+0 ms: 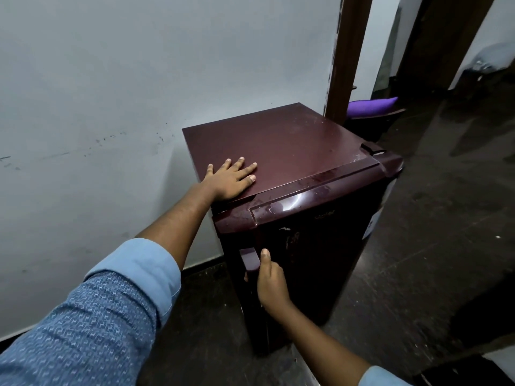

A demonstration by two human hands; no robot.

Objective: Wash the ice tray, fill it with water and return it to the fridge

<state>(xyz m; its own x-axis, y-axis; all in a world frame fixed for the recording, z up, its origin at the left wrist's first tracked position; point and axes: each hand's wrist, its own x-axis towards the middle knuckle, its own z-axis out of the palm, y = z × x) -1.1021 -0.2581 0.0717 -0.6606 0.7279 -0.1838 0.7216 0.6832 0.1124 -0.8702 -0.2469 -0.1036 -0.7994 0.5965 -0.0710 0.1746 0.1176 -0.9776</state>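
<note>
the dark, glossy floor (432,260) carries a maroon fridge (278,146), standing upright close to the pale wall (111,79) and just beside a brown door frame (345,65). a small white speck (497,237) lies on the floor well to the fridge's right. on the fridge's flat top the left hand (231,178) rests palm down near the left edge.

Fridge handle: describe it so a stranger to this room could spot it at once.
Against the pale wall stands a small maroon fridge. On its door edge nearer the wall, below the glossy trim, is the handle, a vertical maroon bar. The right hand grips it; the left hand lies flat on top.
</note>
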